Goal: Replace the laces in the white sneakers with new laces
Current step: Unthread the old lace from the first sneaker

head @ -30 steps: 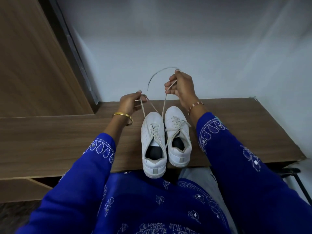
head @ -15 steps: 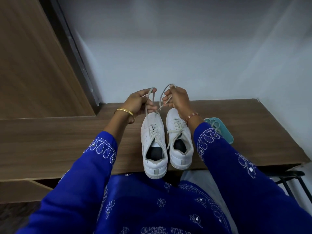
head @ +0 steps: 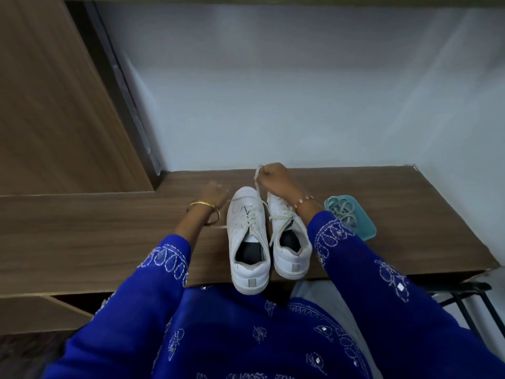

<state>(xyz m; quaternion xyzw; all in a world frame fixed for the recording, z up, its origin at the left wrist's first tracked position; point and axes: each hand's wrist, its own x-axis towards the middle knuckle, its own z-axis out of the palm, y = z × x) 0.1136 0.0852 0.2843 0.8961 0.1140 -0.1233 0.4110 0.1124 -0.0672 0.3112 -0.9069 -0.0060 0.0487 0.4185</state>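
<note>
While the two white sneakers [head: 269, 233] stand side by side at the near edge of the wooden bench [head: 109, 236], toes pointing at the far wall, their old laces are only partly undone: the left sneaker [head: 247, 239] has lacing across its eyelets, and the right sneaker [head: 289, 236] shows loose crossings trailing toward its opening. A second ago both hands were raised together above the toes, drawing lace ends up into a high arc; half a second ago they were close together just past the toes. Now they have dropped and spread apart. I judge this to mean the old lace is being drawn out sideways, so removal is under way and no new lace has gone in.

At the far side of the toes, the right hand [head: 273, 177] is curled into a fist, pinching a lace end [head: 258, 175] that runs down to the shoes. Just left of the left sneaker's toe, the left hand [head: 214, 194] is blurred; a pale lace strand [head: 218, 227] lies on the bench by its wrist, but whether its fingers grip anything I cannot tell. Right of the shoes, partly behind the right sleeve, a teal tray [head: 366, 228] holds a coil of new laces [head: 343, 212], untouched.
</note>
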